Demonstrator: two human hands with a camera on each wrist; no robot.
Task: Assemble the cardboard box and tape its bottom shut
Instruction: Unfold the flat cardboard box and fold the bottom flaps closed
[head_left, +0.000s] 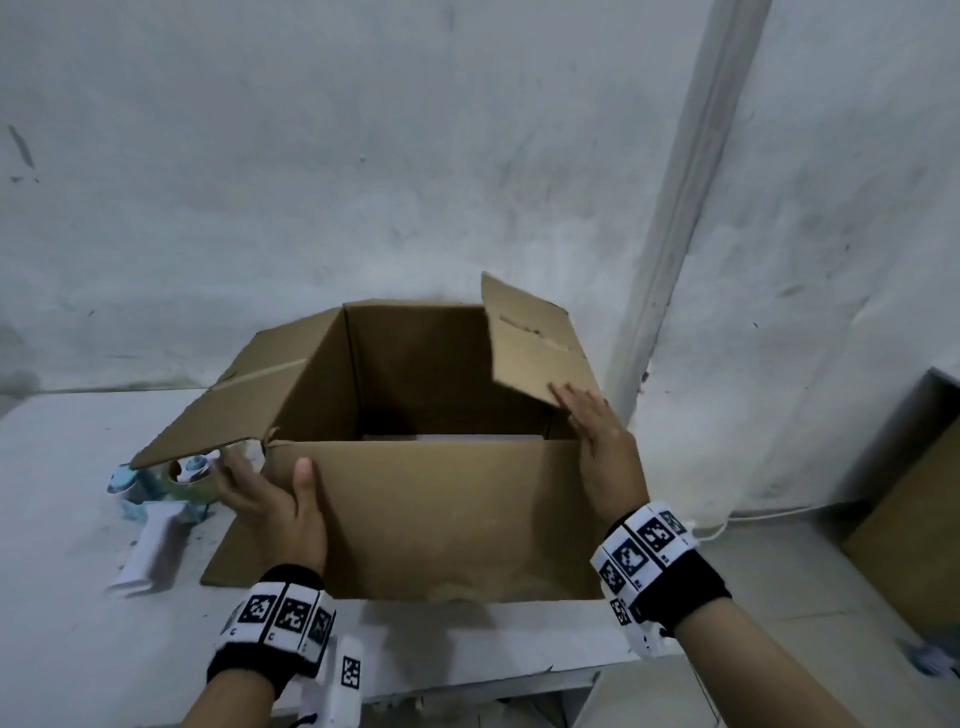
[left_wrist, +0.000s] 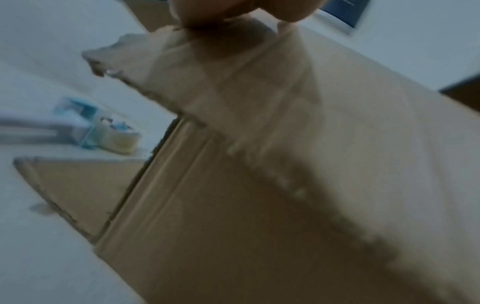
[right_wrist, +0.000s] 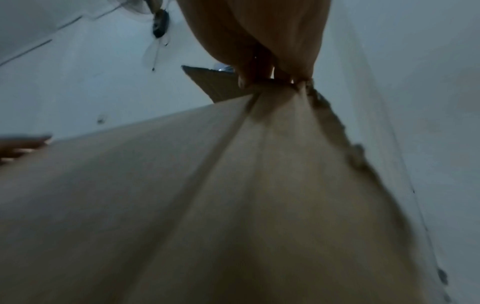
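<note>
While the brown corrugated cardboard box (head_left: 441, 499) stands squared up on the white painted table (head_left: 62, 597), open end upward, the step in hand looks like steadying it before turning it over to reach the bottom. The left hand (head_left: 270, 499) grips the near left corner, thumb laid on the front panel and fingers wrapped round onto the side; the right hand (head_left: 597, 441) lies at the near right corner with fingers straight and together, their tips touching the lower corner of the upright right-hand flap (head_left: 535, 338). The wide left flap (head_left: 234, 395) splays outward over the table, and another flap lies flat on the table at the box's lower left. To do this well, I would keep both palms pressing the opposite corners so the walls stay square, fold the short flaps before the long ones, and bring their edges to meet without a gap before any tape goes on. The blue-and-white handheld tape dispenser (head_left: 156, 499) with its clear roll lies just left of the box, partly under the splayed flap (handy, but easily knocked). Inside, the box seems empty; a pale strip shows at the floor, perhaps a gap between the bottom flaps, though I cannot tell. A second brown carton (head_left: 909, 519) sits at the right edge, contents hidden.
</note>
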